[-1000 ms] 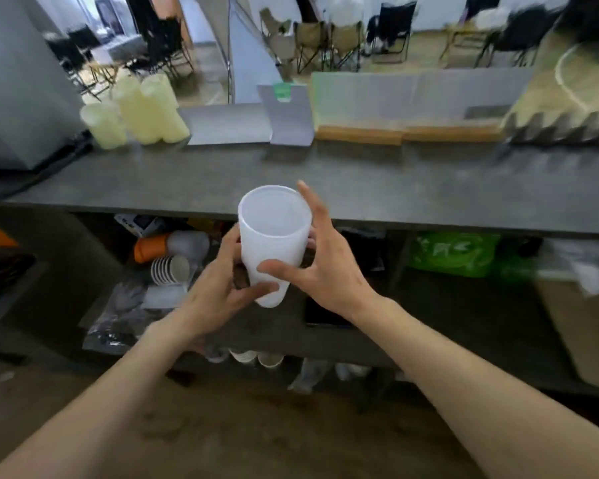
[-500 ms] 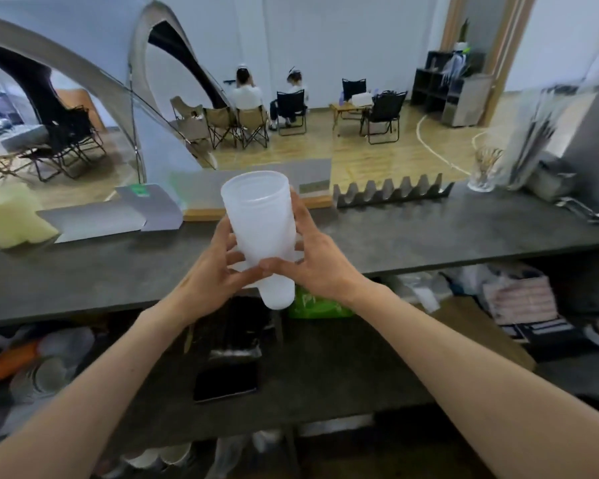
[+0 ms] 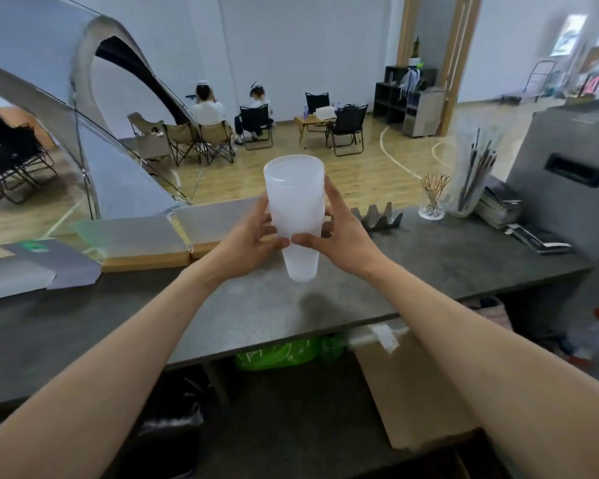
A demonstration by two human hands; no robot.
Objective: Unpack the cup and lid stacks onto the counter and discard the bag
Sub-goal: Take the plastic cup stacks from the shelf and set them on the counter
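Observation:
A stack of translucent white plastic cups is held upright in the air above the dark grey counter, its base a little above the surface. My left hand grips its left side and my right hand grips its right side, thumbs meeting in front near the lower half. No bag and no lid stack are in sight.
A metal zigzag rack, a glass of sticks, a straw holder and a grey machine stand at the right. Flat grey card and a wooden-edged panel lie at the left. Shelves below hold a green bag and a cardboard box.
Both hands have lifted the cup stack from below counter level to above the counter, and the view has swung right and upward.

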